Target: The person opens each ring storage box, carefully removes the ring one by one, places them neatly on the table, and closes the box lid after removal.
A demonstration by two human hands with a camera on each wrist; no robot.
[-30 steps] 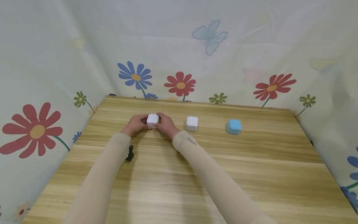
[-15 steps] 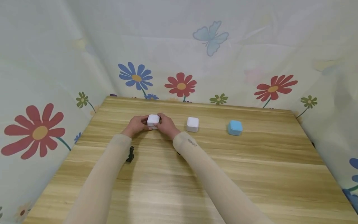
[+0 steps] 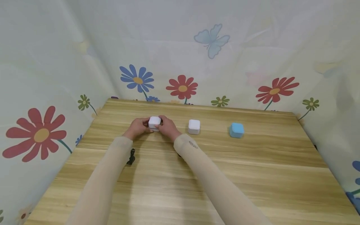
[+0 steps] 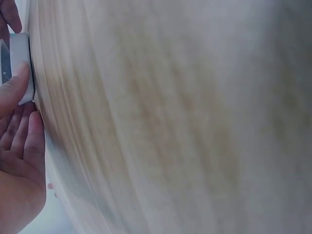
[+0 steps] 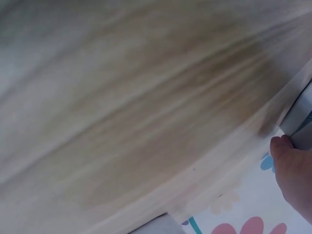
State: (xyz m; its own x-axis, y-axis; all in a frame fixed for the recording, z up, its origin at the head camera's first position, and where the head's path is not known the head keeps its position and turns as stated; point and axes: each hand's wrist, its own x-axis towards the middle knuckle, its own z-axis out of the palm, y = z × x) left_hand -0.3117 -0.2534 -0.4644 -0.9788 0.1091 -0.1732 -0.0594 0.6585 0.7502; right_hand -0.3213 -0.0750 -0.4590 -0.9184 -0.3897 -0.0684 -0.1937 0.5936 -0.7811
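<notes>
A small white rounded box (image 3: 154,122) stands on the wooden table at the left, between both hands. Its upper part sits slightly apart from the lower part (image 4: 22,58); a dark gap shows between them in the left wrist view. My left hand (image 3: 138,127) holds the box from the left, thumb (image 4: 15,90) against the lower part. From the right, my right hand (image 3: 168,127) pinches the upper part; its thumb (image 5: 285,148) lies near the seam in the right wrist view. The right fingers behind the box are mostly hidden.
A second white box (image 3: 194,126) stands to the right of the right hand, and a light blue box (image 3: 237,130) farther right. The wooden table (image 3: 247,175) ends at a flower-printed cloth (image 3: 168,47). A black strap piece (image 3: 131,157) shows by the left sleeve.
A seam has appeared between the upper and lower parts of the held box, as the upper part rose slightly. Both hands stay in about the same place; the head view shifts a little.
</notes>
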